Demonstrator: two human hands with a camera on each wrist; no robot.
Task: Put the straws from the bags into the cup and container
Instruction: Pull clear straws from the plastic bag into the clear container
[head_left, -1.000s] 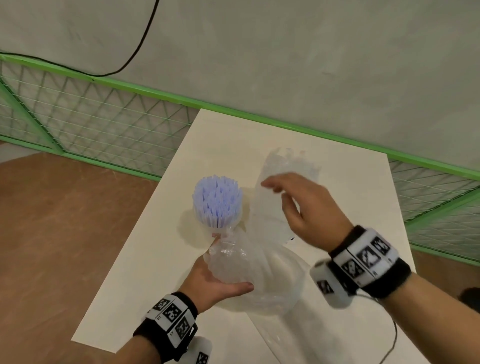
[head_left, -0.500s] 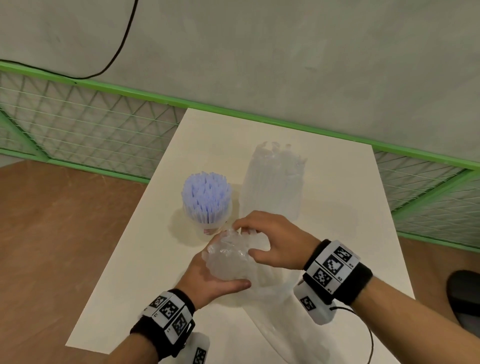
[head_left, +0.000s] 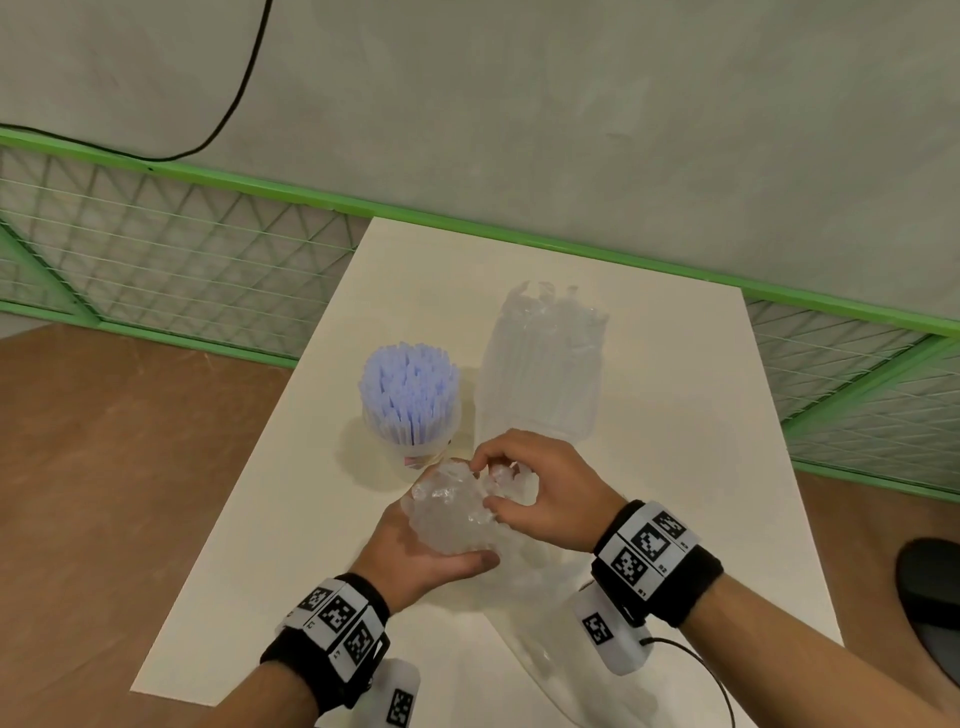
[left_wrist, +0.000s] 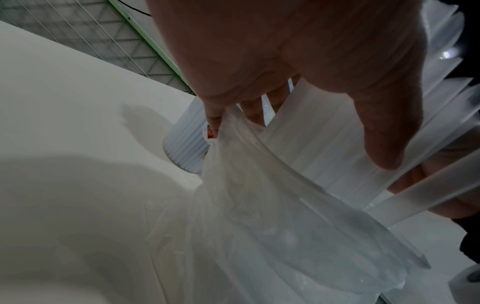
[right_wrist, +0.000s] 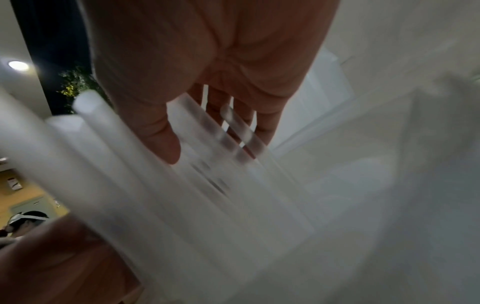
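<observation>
Clear straws (head_left: 457, 506) are sitting bunched in the mouth of their bag (head_left: 524, 603), just in front of the cup (head_left: 415, 447). Left hand (head_left: 421, 551) is cupping bag and bundle from below, fingers curled round it; probably steadying the ends so the other hand can pick. Right hand (head_left: 540, 488) is pinching straw tips at the top of the bundle, likely pulling the next batch. Bag tail is trailing on the table (head_left: 291, 499) toward the person.

Blue straws (head_left: 408, 395) are filling the cup already. Container (head_left: 545, 374) behind it is holding clear straws upright, so that looks like the destination.

Versus a second ago: right hand was up at the container's top; now it's down on the bundle. Left hand's hold is looking unchanged.
</observation>
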